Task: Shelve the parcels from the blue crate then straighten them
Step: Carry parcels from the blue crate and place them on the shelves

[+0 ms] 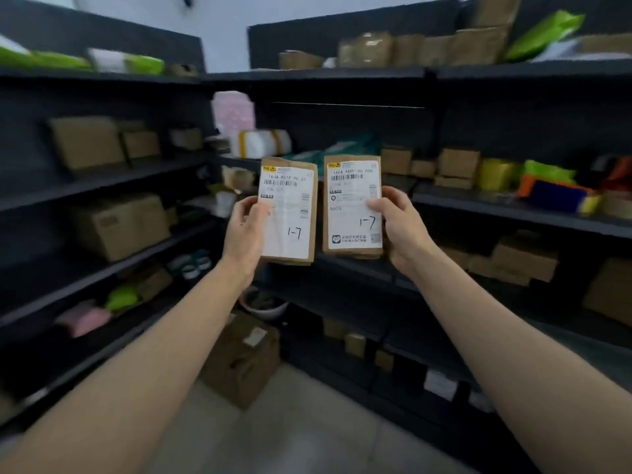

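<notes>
Dark grey metal shelving (496,213), crowded with brown cardboard boxes (119,227) and bright plastic mailers (547,172), is filling a storeroom corner as a person is holding up two brown paper parcels with white labels, both hand-marked 1-7. One is going to each hand: the left hand (244,227) is gripping the left parcel (290,213) and the right hand (400,227) the right parcel (352,206), each by its outer edge. Both parcels are standing upright, long axes vertical, side by side and just apart, with the shelves lying straight ahead beyond them; the blue crate is not showing

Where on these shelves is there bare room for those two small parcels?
The dark shelf board just below the held parcels looks bare until the brown boxes at right. Crowded: the shelf above with small boxes and coloured bags.
</notes>
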The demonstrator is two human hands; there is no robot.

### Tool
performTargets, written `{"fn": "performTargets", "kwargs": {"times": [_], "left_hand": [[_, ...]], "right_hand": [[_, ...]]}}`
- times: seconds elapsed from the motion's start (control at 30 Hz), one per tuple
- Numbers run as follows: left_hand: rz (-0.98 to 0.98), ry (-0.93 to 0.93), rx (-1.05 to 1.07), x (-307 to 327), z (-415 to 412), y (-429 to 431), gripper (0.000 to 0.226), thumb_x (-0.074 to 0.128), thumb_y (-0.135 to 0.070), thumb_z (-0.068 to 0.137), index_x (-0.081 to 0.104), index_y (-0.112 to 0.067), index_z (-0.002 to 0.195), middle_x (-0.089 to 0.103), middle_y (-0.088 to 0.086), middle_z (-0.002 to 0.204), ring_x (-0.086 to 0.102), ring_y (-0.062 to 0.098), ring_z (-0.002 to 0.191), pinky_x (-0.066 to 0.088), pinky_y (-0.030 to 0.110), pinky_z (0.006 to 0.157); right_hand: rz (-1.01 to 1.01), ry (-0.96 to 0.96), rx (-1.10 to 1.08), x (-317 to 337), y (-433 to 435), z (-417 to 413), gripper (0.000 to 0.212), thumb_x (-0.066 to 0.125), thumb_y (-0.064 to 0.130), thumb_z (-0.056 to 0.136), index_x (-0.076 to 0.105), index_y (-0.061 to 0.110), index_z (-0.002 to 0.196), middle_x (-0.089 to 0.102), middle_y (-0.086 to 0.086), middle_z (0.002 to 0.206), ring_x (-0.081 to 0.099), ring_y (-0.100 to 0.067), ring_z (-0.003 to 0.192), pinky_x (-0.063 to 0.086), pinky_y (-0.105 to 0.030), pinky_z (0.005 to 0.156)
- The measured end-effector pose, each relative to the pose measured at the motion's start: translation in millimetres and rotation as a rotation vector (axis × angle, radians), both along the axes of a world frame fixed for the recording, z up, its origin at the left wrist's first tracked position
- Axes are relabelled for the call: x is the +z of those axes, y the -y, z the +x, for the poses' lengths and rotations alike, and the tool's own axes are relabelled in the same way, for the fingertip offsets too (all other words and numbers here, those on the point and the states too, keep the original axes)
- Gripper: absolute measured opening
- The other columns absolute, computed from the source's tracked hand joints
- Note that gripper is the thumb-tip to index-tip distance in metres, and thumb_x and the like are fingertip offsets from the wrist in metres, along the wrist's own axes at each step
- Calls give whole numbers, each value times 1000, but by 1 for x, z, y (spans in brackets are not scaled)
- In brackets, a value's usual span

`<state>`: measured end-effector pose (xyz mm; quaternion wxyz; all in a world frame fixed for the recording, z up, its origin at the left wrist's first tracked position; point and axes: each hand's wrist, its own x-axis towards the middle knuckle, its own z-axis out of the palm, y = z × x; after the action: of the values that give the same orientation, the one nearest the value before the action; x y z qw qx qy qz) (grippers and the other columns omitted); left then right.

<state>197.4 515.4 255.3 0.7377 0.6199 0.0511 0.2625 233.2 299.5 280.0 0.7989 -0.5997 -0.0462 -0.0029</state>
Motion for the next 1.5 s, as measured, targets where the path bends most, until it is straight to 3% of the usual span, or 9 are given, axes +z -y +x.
{"fn": "performTargets", "kwargs": {"times": [0.1, 0.3, 0.67, 0.83, 0.97, 1.13, 1.27, 1.43, 1.5], "left_hand": [[0, -25, 163, -2, -28, -106, 12, 48, -25, 95, 50, -25, 107, 66, 9, 110, 67, 25, 94, 57, 39, 72], [-3, -46, 393, -17, -104, -262, 13, 49, -31, 93, 52, -30, 106, 68, 1, 104, 70, 13, 83, 55, 25, 56], [-27, -106, 964, -40, -282, -441, 20, 49, -34, 94, 48, -32, 113, 66, 1, 106, 71, 12, 79, 55, 24, 55], [-12, -107, 1166, -36, -329, -488, 18, 50, -33, 93, 48, -31, 111, 65, -1, 101, 70, 3, 69, 52, 17, 49], [-8, -117, 1250, -39, -352, -517, 23, 51, -35, 94, 48, -30, 116, 65, -1, 104, 71, 9, 76, 54, 21, 55], [-49, -136, 1365, -58, -399, -541, 20, 51, -36, 93, 49, -32, 113, 65, 1, 108, 71, 13, 83, 56, 24, 57], [-121, -135, 1474, -72, -450, -566, 15, 51, -35, 94, 50, -32, 109, 67, 2, 107, 72, 14, 79, 55, 24, 55], [-169, -169, 1553, -95, -526, -603, 29, 51, -36, 94, 48, -24, 120, 67, 0, 102, 72, 10, 74, 53, 20, 51], [-180, -189, 1567, -104, -560, -620, 24, 50, -35, 94, 47, -27, 116, 67, -2, 99, 71, 6, 69, 52, 19, 49]], "right_hand": [[-21, 4, 151, -4, -111, 4, 50, 61, 15, 91, 43, 20, 137, 71, -6, 106, 74, -19, 80, 61, -40, 63], [-75, 22, 398, -17, -297, -13, 50, 64, 16, 89, 44, 19, 135, 69, -5, 109, 74, -14, 75, 58, -32, 55], [-147, 38, 998, -34, -572, -108, 45, 64, 20, 90, 47, 25, 130, 72, -3, 106, 74, -18, 82, 61, -39, 65], [-132, 66, 1203, -35, -658, -147, 45, 64, 18, 90, 47, 23, 131, 70, -5, 109, 74, -19, 83, 60, -38, 64], [-149, 87, 1308, -33, -716, -165, 44, 64, 20, 89, 47, 25, 130, 70, -4, 111, 74, -17, 81, 59, -34, 60], [-182, 23, 1441, -45, -771, -207, 46, 64, 17, 90, 46, 26, 131, 69, -6, 112, 74, -21, 82, 61, -45, 68], [-257, 79, 1505, -59, -807, -254, 46, 64, 20, 90, 46, 30, 131, 68, -2, 109, 74, -15, 76, 60, -34, 58], [-326, 114, 1544, -78, -853, -325, 46, 64, 21, 90, 45, 34, 129, 68, -2, 109, 74, -19, 82, 62, -43, 65], [-344, 108, 1551, -89, -872, -358, 43, 64, 21, 90, 46, 32, 127, 69, -2, 106, 74, -17, 77, 61, -37, 59]]}}
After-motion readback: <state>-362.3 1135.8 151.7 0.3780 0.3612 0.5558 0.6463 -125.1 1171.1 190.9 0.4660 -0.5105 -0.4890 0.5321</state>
